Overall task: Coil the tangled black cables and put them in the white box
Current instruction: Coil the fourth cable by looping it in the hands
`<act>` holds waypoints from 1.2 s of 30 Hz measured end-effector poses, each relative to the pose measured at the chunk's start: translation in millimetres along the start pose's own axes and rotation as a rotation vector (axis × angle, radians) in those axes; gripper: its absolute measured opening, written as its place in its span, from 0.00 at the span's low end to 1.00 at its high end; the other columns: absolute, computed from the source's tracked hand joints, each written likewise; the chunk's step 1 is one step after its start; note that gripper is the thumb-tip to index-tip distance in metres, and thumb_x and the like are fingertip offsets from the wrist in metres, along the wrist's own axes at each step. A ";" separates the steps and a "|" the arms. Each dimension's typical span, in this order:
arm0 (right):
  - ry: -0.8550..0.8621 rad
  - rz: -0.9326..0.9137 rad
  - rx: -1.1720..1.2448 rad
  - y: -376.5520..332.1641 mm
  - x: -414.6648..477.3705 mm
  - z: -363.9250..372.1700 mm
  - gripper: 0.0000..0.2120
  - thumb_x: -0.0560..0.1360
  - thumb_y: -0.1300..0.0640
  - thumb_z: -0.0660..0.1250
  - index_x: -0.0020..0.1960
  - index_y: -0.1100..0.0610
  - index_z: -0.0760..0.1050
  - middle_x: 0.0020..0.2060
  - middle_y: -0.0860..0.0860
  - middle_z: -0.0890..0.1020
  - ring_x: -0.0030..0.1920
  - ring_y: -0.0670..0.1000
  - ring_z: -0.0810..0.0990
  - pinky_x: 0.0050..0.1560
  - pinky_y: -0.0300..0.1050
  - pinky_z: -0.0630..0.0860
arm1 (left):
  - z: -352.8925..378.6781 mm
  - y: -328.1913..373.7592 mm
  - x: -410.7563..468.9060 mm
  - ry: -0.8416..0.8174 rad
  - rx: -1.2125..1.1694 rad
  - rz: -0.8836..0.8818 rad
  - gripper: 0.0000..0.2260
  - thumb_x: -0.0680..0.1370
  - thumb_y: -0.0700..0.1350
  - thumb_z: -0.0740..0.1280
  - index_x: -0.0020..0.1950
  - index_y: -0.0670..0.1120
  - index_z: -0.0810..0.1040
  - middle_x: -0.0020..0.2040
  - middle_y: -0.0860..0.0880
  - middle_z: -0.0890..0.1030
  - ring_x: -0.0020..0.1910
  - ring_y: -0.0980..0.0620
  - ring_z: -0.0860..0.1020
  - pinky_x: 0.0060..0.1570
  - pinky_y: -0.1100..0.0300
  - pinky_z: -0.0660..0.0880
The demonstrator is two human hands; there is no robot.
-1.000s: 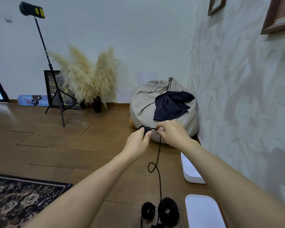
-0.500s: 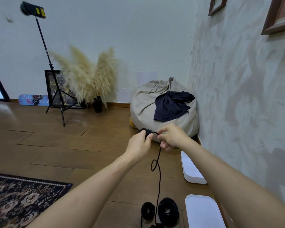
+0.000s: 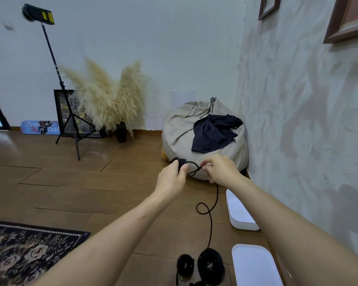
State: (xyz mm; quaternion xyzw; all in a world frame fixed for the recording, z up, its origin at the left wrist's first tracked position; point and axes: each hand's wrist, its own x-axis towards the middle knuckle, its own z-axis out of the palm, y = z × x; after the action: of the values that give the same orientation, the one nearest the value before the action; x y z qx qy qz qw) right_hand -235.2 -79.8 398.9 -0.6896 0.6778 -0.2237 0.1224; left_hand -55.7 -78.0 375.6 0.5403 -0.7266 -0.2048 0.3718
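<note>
The black cable (image 3: 212, 228) was partly wound into a small bundle (image 3: 181, 162), held off the floor. The left hand (image 3: 171, 178) gripped the bundle with curled fingers and thumb. The right hand (image 3: 221, 172), at 3 o'clock from the bundle, pinched the strand just beside it. The free length hung from the right hand towards 6 o'clock, formed one loop, and reached the larger coiled cable (image 3: 211, 265) on the wooden floor (image 3: 91, 182). A smaller coiled cable (image 3: 185, 265) lay at 9 o'clock, just beside the larger. Two white box parts were on the floor: the nearer (image 3: 254, 265) at 3 o'clock from the coils, the farther (image 3: 239, 211) by the wall. Which was the lid could not be determined. A beige beanbag (image 3: 184, 131) carrying a dark garment (image 3: 213, 133) stood at 12 o'clock beyond the hands.
</note>
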 end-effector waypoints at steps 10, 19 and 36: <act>-0.153 -0.153 0.221 -6.2 -4.1 -8.1 0.11 0.82 0.63 0.62 0.58 0.48 0.74 0.50 0.47 0.84 0.45 0.47 0.82 0.45 0.39 0.74 | -1.5 1.1 1.0 0.021 -0.023 -0.004 0.17 0.86 0.52 0.58 0.44 0.42 0.68 0.37 0.47 0.74 0.35 0.48 0.71 0.36 0.50 0.66; -0.040 -0.220 -0.021 -1.7 2.8 -17.5 0.14 0.82 0.59 0.66 0.61 0.45 0.84 0.46 0.42 0.79 0.51 0.49 0.75 0.53 0.43 0.71 | -4.5 -0.2 0.2 0.034 -0.022 0.019 0.17 0.86 0.52 0.59 0.44 0.42 0.69 0.39 0.45 0.77 0.35 0.49 0.71 0.36 0.50 0.68; 0.031 -0.257 -0.009 -3.7 1.0 -10.7 0.28 0.81 0.66 0.60 0.78 0.47 0.64 0.82 0.50 0.50 0.64 0.51 0.78 0.60 0.45 0.76 | -10.3 0.7 3.3 0.088 -0.070 -0.034 0.17 0.86 0.53 0.58 0.49 0.41 0.74 0.43 0.44 0.81 0.42 0.45 0.78 0.44 0.46 0.75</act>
State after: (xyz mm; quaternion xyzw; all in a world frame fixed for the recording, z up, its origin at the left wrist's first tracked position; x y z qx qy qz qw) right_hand -237.0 -79.2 410.2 -0.7678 0.5865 -0.2454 0.0791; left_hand -48.8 -79.8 383.6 0.5479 -0.6924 -0.2124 0.4186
